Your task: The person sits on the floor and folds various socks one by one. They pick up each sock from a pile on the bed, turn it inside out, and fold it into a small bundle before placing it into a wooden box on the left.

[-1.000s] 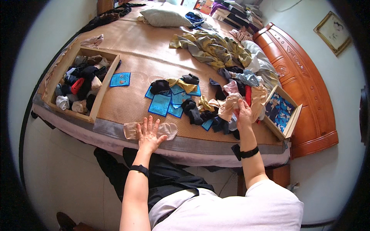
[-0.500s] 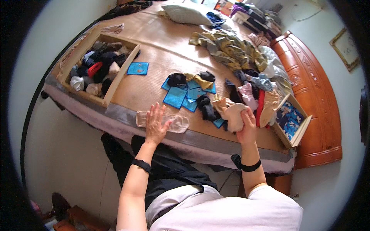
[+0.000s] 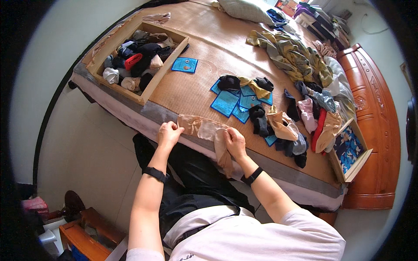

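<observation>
A sheer beige sock point(image 3: 201, 127) lies stretched flat along the bed's front edge. My left hand point(image 3: 169, 133) is closed in a pinch at its left end. Over its right end, my right hand point(image 3: 234, 142) grips a second beige sock point(image 3: 222, 155), which hangs down over the bed's edge. Whether the right fingers also hold the flat sock is hidden. To the right lies a loose pile of socks, among them a peach sock point(image 3: 281, 123), a black one point(image 3: 259, 119), a pink one point(image 3: 307, 114) and a red one point(image 3: 319, 126).
A wooden drawer point(image 3: 167, 71) full of bunched socks stands at the left on the bed mat point(image 3: 191, 87). Several blue packets point(image 3: 225, 103) lie mid-bed. At the right, a smaller wooden box point(image 3: 358, 167) with blue patterned lining adjoins the headboard point(image 3: 374, 143). Crumpled yellow-grey fabric point(image 3: 300, 61) lies behind.
My right hand has brought a beige sock leftward from the pile to the flat sock. My left hand has gone from lying spread on the flat sock to pinching its left end.
</observation>
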Demonstrator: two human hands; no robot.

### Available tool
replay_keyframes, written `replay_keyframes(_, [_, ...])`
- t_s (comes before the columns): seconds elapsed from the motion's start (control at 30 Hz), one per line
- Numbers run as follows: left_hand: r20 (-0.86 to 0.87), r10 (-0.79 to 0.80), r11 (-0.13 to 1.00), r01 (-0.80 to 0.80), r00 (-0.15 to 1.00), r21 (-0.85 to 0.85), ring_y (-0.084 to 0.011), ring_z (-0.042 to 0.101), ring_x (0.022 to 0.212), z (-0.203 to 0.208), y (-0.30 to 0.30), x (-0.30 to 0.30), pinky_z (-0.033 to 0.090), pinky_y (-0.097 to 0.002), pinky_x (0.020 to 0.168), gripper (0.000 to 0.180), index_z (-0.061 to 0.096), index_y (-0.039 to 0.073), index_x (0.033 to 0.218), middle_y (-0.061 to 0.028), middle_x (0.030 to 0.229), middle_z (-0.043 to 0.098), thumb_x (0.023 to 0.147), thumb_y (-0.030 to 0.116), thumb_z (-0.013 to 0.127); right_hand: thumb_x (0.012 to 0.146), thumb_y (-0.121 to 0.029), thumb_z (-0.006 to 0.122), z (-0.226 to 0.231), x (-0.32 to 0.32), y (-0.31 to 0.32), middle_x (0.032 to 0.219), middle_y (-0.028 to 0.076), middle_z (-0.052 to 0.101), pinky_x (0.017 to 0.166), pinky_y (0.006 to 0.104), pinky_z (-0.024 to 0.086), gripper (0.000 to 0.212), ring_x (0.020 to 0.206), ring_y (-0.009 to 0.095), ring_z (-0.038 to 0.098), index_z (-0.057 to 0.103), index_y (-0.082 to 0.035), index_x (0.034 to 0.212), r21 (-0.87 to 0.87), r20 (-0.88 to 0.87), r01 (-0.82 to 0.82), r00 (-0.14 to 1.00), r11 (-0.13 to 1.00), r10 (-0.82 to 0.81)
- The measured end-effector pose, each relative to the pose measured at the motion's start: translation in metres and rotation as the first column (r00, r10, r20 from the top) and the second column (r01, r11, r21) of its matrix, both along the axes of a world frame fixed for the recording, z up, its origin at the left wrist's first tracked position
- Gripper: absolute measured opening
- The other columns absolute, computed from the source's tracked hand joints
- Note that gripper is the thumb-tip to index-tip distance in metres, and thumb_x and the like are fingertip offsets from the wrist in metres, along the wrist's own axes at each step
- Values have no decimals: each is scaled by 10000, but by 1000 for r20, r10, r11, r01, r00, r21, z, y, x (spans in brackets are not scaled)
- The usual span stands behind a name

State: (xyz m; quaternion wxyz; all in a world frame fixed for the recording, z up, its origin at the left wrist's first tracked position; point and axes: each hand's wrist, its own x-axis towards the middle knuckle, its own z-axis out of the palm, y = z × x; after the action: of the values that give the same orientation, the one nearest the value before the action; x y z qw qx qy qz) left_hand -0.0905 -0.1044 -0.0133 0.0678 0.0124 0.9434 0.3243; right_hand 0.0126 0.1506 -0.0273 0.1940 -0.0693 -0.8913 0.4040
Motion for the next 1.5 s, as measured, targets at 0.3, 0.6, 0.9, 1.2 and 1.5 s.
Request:
replay_keyframes(0.3, [-94,144,978,-128,985,164,-324,631,767,-12,-10,-33,502,-434,720,184,547,78,875,-107,785,643,787,183,670,879,-170,617,-9,-3,-2,895,150,630,705,399,504,144,835,352,625,597,-28,897,57,-55,-3,998,998,6])
replay_keyframes(0.6, [-434,-365,915,404,823,-1,-265,542,1085,31,64,25,411,-403,940,173,622,86,991,-72,1049,617,884,221,611,864,-147,634,-3,0,-1,883,146,633,682,378,506,123,802,338,630,612,-27,882,-36,-33,-5,999,999,4])
replay_keyframes(0.9, [-485,96,995,-73,869,66,-285,534,1146,12,28,-21,449,-393,933,356,598,115,1148,-91,1221,578,885,351,637,860,-147,641,-3,-1,-1,878,141,634,687,364,508,129,792,330,634,618,-23,888,-16,-49,-20,999,1000,20])
replay_keyframes(1.2, [196,-66,624,-113,979,774,-101,533,685,9,3,-44,449,-257,659,203,647,80,866,21,754,608,891,281,665,858,-157,648,-2,0,-2,897,139,642,702,360,514,142,813,325,638,620,-22,891,-16,-25,-20,999,1000,20])
replay_keyframes(1.5, [-98,49,581,52,994,813,-153,586,741,2,21,-40,462,-288,659,170,539,118,941,-17,812,623,968,284,559,854,-158,653,-2,0,-3,882,137,637,676,361,513,138,793,328,638,618,-30,893,-6,18,-7,1000,1000,7])
